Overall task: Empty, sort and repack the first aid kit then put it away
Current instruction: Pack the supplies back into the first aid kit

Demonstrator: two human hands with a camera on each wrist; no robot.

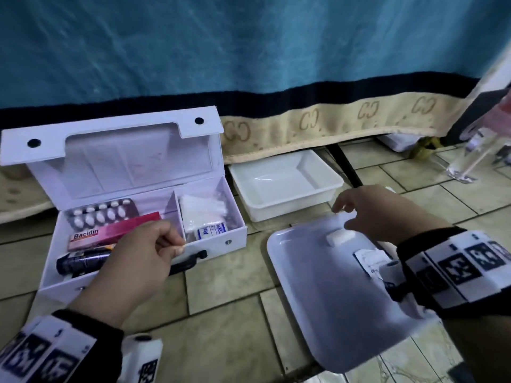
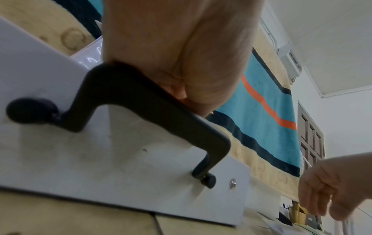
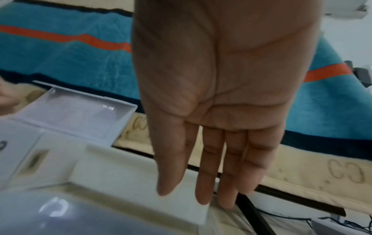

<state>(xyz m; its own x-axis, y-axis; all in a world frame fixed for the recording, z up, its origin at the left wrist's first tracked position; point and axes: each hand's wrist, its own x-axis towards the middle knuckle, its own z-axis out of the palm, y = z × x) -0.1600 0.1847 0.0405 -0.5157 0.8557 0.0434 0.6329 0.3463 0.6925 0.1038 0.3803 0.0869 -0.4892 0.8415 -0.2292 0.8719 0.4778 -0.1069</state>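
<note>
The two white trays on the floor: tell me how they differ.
The far tray is deep, with tall walls, and holds nothing visible; the near tray is shallow and flat, with a small white block and packets on it. The right hand hovers over the near tray only. Both are white plastic.

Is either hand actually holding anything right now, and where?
The left hand pinches the front edge of the first aid box. The right hand holds nothing, fingers straight.
</note>
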